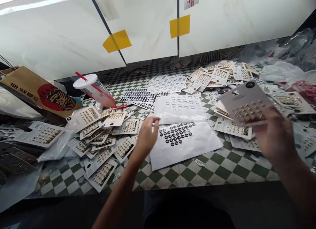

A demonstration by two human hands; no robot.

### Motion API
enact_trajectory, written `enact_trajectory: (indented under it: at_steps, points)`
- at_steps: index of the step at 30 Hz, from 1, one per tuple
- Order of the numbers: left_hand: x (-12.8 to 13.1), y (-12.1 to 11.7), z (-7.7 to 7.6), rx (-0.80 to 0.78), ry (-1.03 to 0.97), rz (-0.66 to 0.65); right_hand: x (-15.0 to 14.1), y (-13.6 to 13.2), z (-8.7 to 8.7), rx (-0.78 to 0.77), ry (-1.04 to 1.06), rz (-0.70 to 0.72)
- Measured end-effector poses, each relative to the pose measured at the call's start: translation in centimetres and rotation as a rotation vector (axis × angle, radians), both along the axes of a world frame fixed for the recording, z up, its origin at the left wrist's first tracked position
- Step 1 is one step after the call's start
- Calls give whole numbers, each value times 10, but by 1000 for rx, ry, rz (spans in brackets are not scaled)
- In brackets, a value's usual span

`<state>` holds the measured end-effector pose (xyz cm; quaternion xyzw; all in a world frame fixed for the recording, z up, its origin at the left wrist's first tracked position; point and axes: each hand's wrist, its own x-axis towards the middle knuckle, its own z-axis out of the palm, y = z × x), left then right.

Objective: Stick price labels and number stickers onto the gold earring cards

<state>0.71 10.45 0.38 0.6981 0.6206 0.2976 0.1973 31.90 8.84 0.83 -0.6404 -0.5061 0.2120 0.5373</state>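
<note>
My right hand [274, 137] is shut on a white display card of gold-coloured studs [247, 104], lifted above the pile and blurred by motion. My left hand [147, 136] hovers over a white sheet printed with black round stickers [187, 145], its fingers curled together. Nothing shows in those fingers apart from a small shiny spot, possibly a ring. A glossy sheet of printed price labels [180, 107] lies just beyond that hand. Many similar stud cards [101, 146] are scattered on both sides.
The checkered green-and-white counter [204, 166] runs to a white panelled wall [148, 25] with yellow tape. A plastic cup with a red straw [95, 89] lies on its side by a brown paper bag [37, 90]. Crumpled plastic bags [281, 72] lie at the right.
</note>
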Motion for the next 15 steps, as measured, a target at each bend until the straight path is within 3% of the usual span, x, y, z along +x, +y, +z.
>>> enact_trajectory:
  at_steps: [1,3,6,8,10,12,14,15]
  points:
    - [5,-10,-2,-26,-9,-42,-16,-12,0,-107,299,100]
    - [10,-27,-9,6,44,-43,-47,-35,-6,-326,653,270]
    - [0,-45,-24,114,164,284,-82,-60,-23,-527,818,425]
    - [-10,-53,-34,77,195,464,-92,-67,-36,-563,637,467]
    - [-16,-58,-41,-14,182,471,-94,-69,-46,-459,249,378]
    - [-14,-61,-44,-80,119,420,-93,-67,-49,-245,-110,196]
    - [-8,-61,-42,-106,22,401,-91,-61,-46,-68,-203,83]
    - [-5,-59,-39,-118,-39,393,-91,-56,-43,-27,-168,100]
